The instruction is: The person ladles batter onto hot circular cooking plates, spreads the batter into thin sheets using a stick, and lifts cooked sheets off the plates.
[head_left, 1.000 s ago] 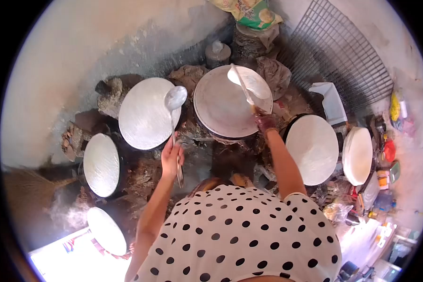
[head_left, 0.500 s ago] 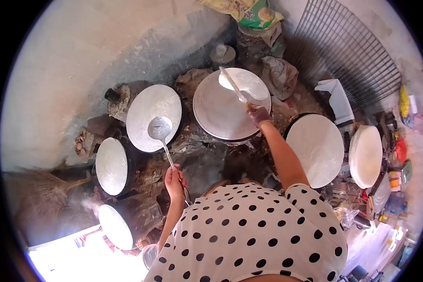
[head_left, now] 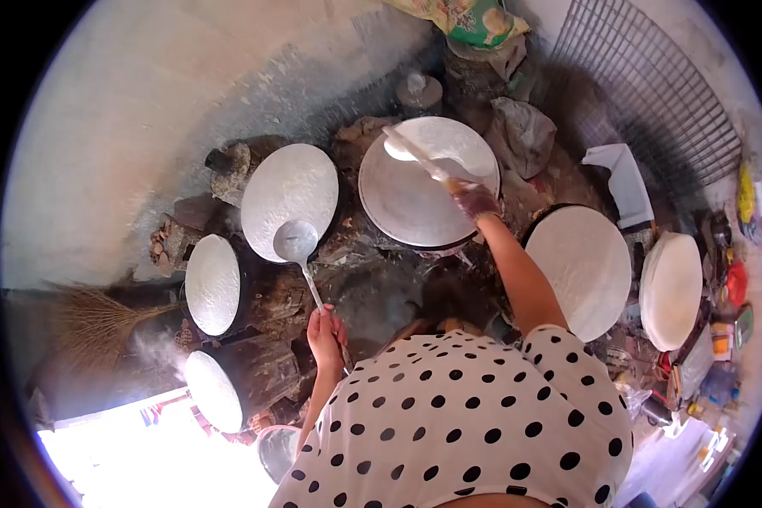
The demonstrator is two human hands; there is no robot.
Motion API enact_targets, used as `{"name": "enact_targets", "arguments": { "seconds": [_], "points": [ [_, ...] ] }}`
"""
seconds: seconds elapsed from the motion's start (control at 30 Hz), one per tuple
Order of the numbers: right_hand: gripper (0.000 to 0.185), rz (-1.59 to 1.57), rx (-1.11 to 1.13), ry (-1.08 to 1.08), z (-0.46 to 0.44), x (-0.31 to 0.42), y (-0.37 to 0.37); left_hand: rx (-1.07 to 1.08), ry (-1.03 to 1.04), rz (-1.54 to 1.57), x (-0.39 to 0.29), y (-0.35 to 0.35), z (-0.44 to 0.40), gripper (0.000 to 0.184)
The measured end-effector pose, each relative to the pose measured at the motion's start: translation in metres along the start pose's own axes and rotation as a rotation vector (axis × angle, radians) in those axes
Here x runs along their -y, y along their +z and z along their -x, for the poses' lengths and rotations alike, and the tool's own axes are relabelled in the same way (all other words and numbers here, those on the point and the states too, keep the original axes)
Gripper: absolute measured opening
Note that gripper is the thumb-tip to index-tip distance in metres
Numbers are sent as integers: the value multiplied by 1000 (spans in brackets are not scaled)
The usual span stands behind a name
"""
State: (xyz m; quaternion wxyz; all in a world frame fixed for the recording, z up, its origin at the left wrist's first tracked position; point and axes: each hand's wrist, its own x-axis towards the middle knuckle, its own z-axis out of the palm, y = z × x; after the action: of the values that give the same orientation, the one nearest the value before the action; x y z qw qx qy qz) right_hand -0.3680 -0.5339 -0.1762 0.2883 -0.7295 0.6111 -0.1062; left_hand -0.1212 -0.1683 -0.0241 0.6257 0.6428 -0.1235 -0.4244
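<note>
My left hand [head_left: 324,334] is closed round the handle of a metal ladle [head_left: 296,240], whose bowl is over the lower edge of a white-coated round griddle [head_left: 289,199]. My right hand [head_left: 472,198], dark as if gloved or stained, grips a flat wooden spreader [head_left: 416,153] over the central griddle [head_left: 398,206]. White batter [head_left: 449,140] covers the upper part of that griddle; the rest is bare grey. The spreader's far end lies at the batter's left edge.
White-covered griddles stand at left [head_left: 212,285], lower left [head_left: 214,392] and right [head_left: 580,273]. A stack of white round sheets [head_left: 671,290] is farther right. A straw broom [head_left: 102,326], a metal grid [head_left: 652,85] and a bucket [head_left: 278,453] are around.
The batter has spread wider across the top of the central griddle as the spreader swung left. The ladle has moved down from the left griddle's right edge to its lower edge. The view has shifted.
</note>
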Motion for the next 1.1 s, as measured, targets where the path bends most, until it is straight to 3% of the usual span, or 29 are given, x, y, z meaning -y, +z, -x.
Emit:
{"name": "enact_targets", "arguments": {
  "seconds": [0.07, 0.13, 0.17, 0.23, 0.3, 0.37, 0.43, 0.5, 0.53, 0.67, 0.7, 0.77, 0.8, 0.83, 0.87, 0.93, 0.97, 1.03, 1.07, 1.1],
  "points": [
    [43, 68, 35, 76, -1, -15, -14, -26, 0, 6, 0, 1, 2, 16],
    [43, -305, -138, 170, 9, -21, -11, -26, 44, -10, 2, -4, 6, 16],
    [43, -307, -137, 169, 7, -16, -6, -28, 45, -12, 3, -5, 5, 16],
    [41, 87, 72, 149, 15, 26, -14, -36, 14, 9, 6, -6, 4, 17],
    [41, 57, 152, 143, 7, 22, -10, -33, 17, 8, 8, -8, 3, 17],
    [45, -199, 251, -136, -24, -29, 14, -26, 21, 13, 7, -8, 1, 16],
    [46, -179, 184, -68, -25, -28, -4, -33, 24, 13, 1, -5, 1, 16],
    [45, -130, -117, 155, 5, 3, -45, -50, 13, 9, 0, -5, 4, 15],
    [45, -130, -110, 155, 5, 4, -41, -56, -8, 11, 1, -4, 1, 15],
    [43, -172, 180, -185, 0, 2, -29, -51, -33, 10, 3, -8, -6, 14],
    [43, -171, 182, -186, -5, -9, -27, -51, -39, 15, 2, -7, -7, 14],
    [40, -303, 120, -424, -31, -53, -18, -56, -47, 17, 0, -7, -11, 15],
    [40, -728, 386, -64, -60, -73, 2, -61, -58, 15, -2, -9, -10, 15],
    [39, -1120, 476, 399, -89, -92, 22, -69, -65, 11, -3, -9, -9, 15],
    [40, -580, 233, 206, -93, -101, 32, -80, -87, 2, -6, -6, -10, 15],
    [39, -285, 226, -53, -69, -65, 2, -92, -109, -12, -6, -7, -13, 16],
    [39, -287, 229, -53, -50, -51, -24, -80, -103, 4, -4, -8, -16, 15],
    [37, -199, 356, -327, -30, -35, -50, -77, -96, 23, -3, -9, -17, 14],
    [38, -157, 270, -530, -39, -52, -47, -76, -87, 50, -3, -10, -17, 15],
    [38, -157, 275, -533, -45, -51, -51, -76, -79, 74, -3, -11, -18, 16]
  ]
}}
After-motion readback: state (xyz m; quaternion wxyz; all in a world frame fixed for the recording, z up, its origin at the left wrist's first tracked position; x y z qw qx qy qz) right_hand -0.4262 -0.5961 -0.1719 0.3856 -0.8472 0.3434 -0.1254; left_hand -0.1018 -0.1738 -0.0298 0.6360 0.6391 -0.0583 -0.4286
